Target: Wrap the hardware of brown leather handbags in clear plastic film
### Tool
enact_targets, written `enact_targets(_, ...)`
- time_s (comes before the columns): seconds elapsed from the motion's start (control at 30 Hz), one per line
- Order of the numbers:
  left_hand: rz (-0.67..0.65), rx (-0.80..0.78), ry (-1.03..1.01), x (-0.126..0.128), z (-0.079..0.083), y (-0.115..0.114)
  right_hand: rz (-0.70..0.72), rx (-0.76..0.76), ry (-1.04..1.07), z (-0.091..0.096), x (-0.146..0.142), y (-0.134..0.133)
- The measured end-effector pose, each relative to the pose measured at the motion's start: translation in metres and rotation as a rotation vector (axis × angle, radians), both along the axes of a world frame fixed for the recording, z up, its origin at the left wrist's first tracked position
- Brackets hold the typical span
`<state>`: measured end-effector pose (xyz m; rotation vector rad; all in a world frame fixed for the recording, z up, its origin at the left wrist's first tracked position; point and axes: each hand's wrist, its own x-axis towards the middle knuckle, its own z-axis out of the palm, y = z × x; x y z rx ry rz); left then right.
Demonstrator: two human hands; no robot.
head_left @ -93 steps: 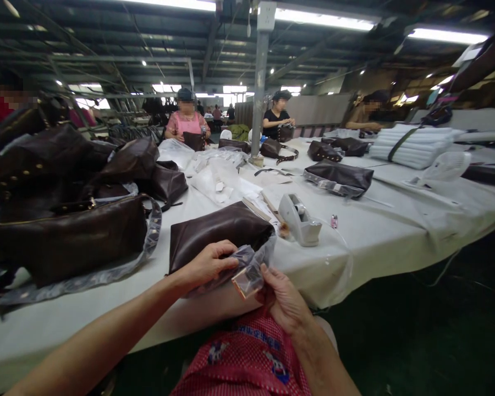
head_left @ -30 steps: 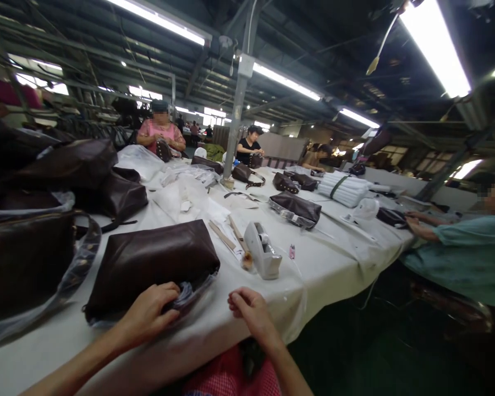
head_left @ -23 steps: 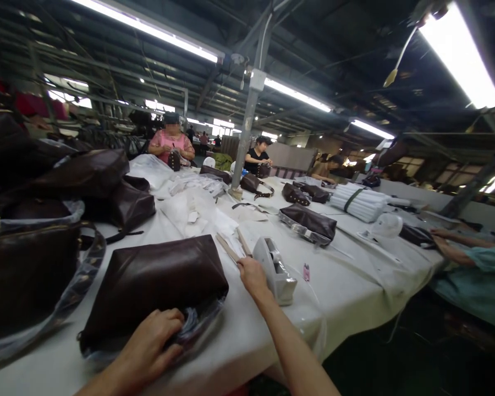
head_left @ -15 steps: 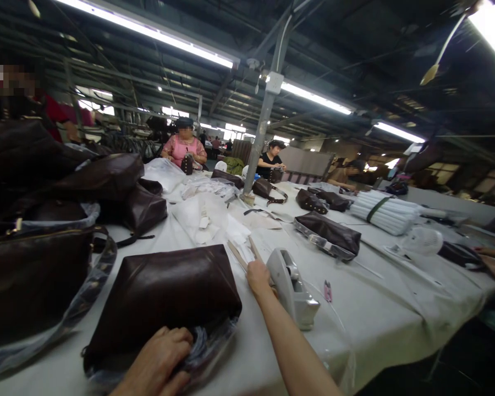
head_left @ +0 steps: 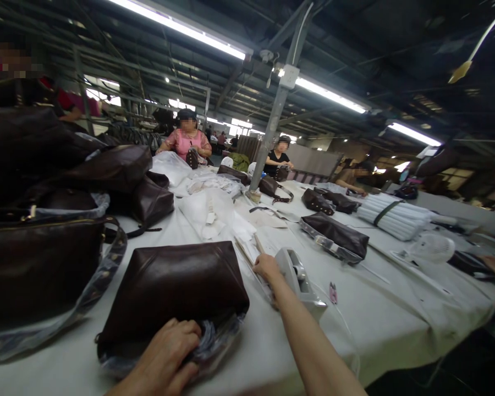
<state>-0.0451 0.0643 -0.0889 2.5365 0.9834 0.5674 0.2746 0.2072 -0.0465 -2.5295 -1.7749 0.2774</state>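
A dark brown leather handbag (head_left: 181, 275) lies on the cloth-covered table in front of me. Bunched clear plastic wrap (head_left: 226, 335) runs along its near edge. My left hand (head_left: 169, 349) is curled over that wrapped edge, gripping the bag there. Further forward, my right hand (head_left: 268, 268) is closed beside a grey-white tape dispenser (head_left: 297, 275), over some thin beige strips (head_left: 246, 250). Its fingertips pinch at the strips, but what exactly lies between them is hidden.
More brown bags are heaped at the left (head_left: 107, 170). Pink thread snips (head_left: 333, 293), a wrapped bag (head_left: 338, 236), a bundle of white rolls (head_left: 391, 214) and a small white fan (head_left: 433, 247) lie to the right. A metal post (head_left: 270, 132) rises mid-table; co-workers sit beyond.
The view has shifted slightly, so most things sit a little further right. My right hand has drawn back slightly beside the tape dispenser. My left hand stays on the bag's edge.
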Motion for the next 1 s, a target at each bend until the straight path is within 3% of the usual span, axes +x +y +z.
enact_targets(0.27,0.016,-0.179,0.094,0.007,0.032,-0.003,0.078,0.033,-0.047,0.005,0.003,-0.007)
enact_targets(0.43,0.032,-0.214,0.13,0.008,0.041,-0.006,0.071,0.1,-0.172,0.019,-0.008,-0.018)
enact_targets(0.57,0.026,-0.212,0.118,0.008,0.043,-0.006,0.135,0.14,-0.244,0.019,-0.026,-0.068)
enact_targets(0.7,-0.004,-0.192,0.135,0.009,0.048,-0.003,0.307,0.073,-0.294,-0.007,-0.033,-0.137)
enact_targets(0.8,-0.033,-0.178,0.16,0.01,0.051,0.0,0.373,0.015,-0.172,-0.021,-0.023,-0.164)
enact_targets(1.0,-0.05,-0.142,0.16,0.01,0.05,0.001,0.227,0.028,0.35,-0.017,0.007,-0.155)
